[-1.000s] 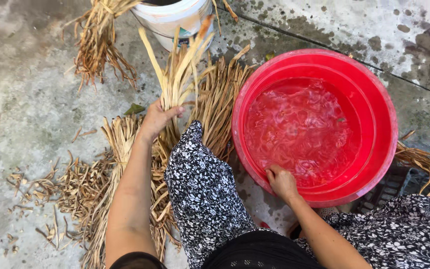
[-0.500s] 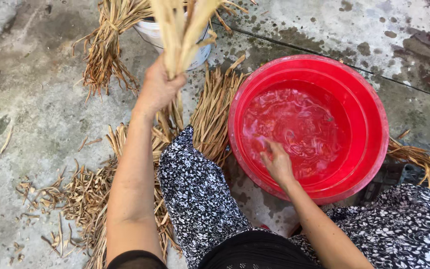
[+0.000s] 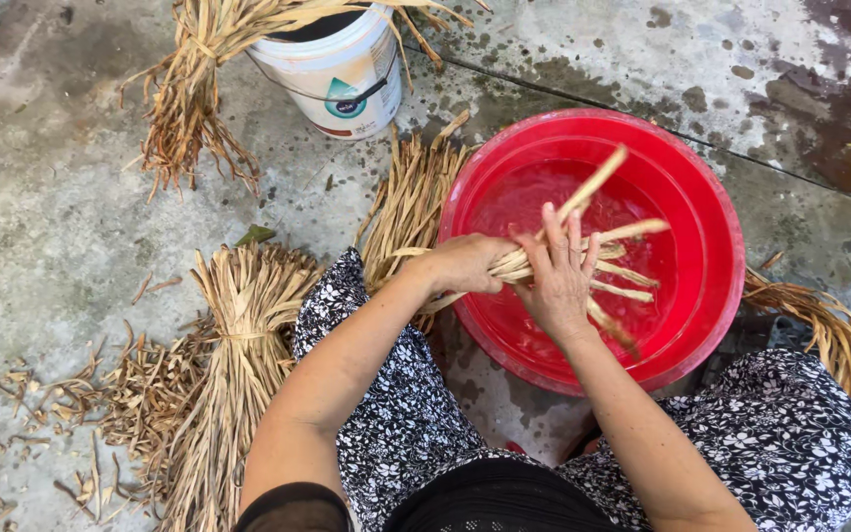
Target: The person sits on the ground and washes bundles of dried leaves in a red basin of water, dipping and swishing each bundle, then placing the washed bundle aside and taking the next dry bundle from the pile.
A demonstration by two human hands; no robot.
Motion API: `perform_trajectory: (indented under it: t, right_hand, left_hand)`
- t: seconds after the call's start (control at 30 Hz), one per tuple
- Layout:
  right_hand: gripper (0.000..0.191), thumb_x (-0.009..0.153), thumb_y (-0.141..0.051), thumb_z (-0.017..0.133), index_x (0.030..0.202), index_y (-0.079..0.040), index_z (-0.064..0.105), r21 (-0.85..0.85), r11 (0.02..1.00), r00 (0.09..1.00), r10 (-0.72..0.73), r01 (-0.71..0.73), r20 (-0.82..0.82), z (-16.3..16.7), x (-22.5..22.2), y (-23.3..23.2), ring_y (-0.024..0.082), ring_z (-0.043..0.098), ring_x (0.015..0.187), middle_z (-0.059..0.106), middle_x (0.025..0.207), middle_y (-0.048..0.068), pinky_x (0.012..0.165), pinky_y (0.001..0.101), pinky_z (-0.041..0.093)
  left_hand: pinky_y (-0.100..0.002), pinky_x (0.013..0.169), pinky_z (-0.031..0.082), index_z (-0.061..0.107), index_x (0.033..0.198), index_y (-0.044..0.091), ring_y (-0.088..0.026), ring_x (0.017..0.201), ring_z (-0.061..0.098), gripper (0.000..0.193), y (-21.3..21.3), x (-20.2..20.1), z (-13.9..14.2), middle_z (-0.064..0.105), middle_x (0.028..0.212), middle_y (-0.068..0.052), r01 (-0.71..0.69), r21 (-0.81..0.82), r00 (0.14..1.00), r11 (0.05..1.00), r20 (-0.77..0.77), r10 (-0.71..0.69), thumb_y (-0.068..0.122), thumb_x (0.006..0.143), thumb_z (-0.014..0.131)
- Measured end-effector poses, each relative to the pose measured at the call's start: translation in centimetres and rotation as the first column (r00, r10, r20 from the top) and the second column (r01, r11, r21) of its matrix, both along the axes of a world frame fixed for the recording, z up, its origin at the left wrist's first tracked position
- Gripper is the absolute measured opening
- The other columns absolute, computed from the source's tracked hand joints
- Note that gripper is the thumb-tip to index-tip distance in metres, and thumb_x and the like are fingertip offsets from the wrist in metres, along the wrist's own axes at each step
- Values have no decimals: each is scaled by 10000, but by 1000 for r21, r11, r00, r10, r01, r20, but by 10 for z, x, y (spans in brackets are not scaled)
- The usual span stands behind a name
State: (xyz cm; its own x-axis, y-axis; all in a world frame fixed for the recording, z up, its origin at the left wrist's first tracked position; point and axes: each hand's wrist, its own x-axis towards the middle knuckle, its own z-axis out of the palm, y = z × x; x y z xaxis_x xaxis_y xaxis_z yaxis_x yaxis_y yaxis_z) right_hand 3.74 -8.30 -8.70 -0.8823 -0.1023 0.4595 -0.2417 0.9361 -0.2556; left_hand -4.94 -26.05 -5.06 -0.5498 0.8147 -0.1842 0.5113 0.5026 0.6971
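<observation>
Hands: left hand [image 3: 465, 264] is closed around the near end of a small bunch of pale stalks [image 3: 603, 246]; right hand [image 3: 558, 281] lies flat across the same bunch, fingers spread, pressing rather than gripping.
Stalks: the bunch sits over the red basin [image 3: 711, 197], its far ends fanning out above the water, one stalk angled up toward the basin's far rim.
Why held so: a judgement only, but the closed left hand appears to keep the stalks together at one end while the open right palm holds them down toward the water, so they spread without scattering.
Look of the stalks: long, thin, straw-coloured, dry and stiff-looking, a few flattened like strips; whether they are wet yet I cannot tell.
Basin: round, bright red, holding clear water, set on the damp concrete floor [image 3: 71, 197] between the person's knees.
Nearby: a white bucket [image 3: 337, 74] with more dry stalks draped over it stands beyond the left arm; tied bundles [image 3: 238, 335] and loose scraps lie on the floor to the left, another bundle [image 3: 839, 335] curves at the right.
</observation>
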Motion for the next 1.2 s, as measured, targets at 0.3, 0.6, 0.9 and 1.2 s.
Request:
perform_trajectory:
  t: [0.3,0.6,0.9,1.2]
  right_hand:
    - [266,869,-69,845,1080,-76,683,-196,981,993,-13,-10,-116,14,-20,53,303,709,902,704,937,113,878,424,527]
    - [226,940,121,725,1126,23,643,-573,814,928,-281,95,-245,51,-20,144,114,620,976,663,1074,20,869,262,530]
    - [142,1040,102,686,1117,-14,656,-918,309,874,-339,-247,-349,63,-4,207,138,682,828,724,1028,88,739,274,573]
    - [783,824,-75,846,1430,-55,351,-883,161,896,-142,440,421,-67,-20,164,213,638,1145,590,1319,128,931,334,561]
  left_hand:
    - [-416,877,572,536,1303,155,-237,1011,696,645,-25,-5,-4,706,1124,-79,-272,-138,941,952,169,293,199,718,805]
    - [-473,950,543,677,1292,289,-317,1091,681,512,-89,-37,-44,727,1169,-106,-345,-502,936,793,-125,328,366,791,752]
    - [-472,911,558,754,1127,267,-311,1051,706,246,-145,-62,-22,754,1122,-88,-841,-281,536,462,-329,777,329,889,737]
    - [-522,897,500,590,1365,-131,-529,1116,589,998,-130,-60,-15,606,1233,-435,-643,379,246,666,-721,648,260,512,929]
